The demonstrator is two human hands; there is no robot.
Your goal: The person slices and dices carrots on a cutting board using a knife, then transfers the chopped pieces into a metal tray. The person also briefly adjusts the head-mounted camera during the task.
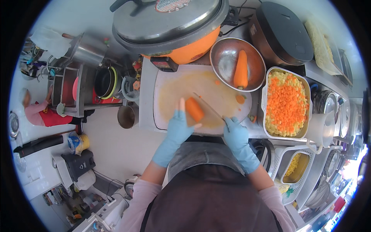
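Note:
A thick, peeled piece of carrot (194, 109) lies on the stained white cutting board (174, 84). My left hand (180, 124), in a blue glove with worn or open fingertips, is beside it, fingers apart and thumb near its lower end. In my right hand (235, 130), also gloved, is the handle of a knife (211, 107), its blade slanting across the board right of the carrot. A carrot end (240, 99) and small orange bits lie farther right. Above, a whole carrot (241, 69) rests in a perforated metal colander (220, 63).
A metal tray (264, 101) of diced carrot and pale yellow cubes stands right of the board. A large orange cooker (185, 46) and a dark rice cooker (282, 34) stand behind. A metal bucket (127, 117) is at the left. Another person (52, 114) stands far left.

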